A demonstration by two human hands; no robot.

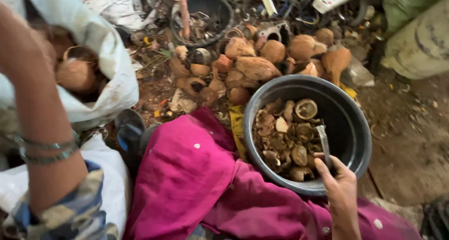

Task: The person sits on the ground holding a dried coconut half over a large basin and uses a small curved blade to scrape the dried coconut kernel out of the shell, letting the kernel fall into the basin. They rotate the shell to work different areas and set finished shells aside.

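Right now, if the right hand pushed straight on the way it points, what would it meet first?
The right hand holds a metal tool pointing into the dark round basin. Going straight on, it would probably first meet the coconut shell pieces heaped inside, though depth is unclear.

A slim metal tool point(323, 144) stands tilted over the shell-filled black basin point(355, 123).

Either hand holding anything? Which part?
Right hand grips a metal tool by its lower end, over the basin. Left hand is out of view; only the forearm shows.
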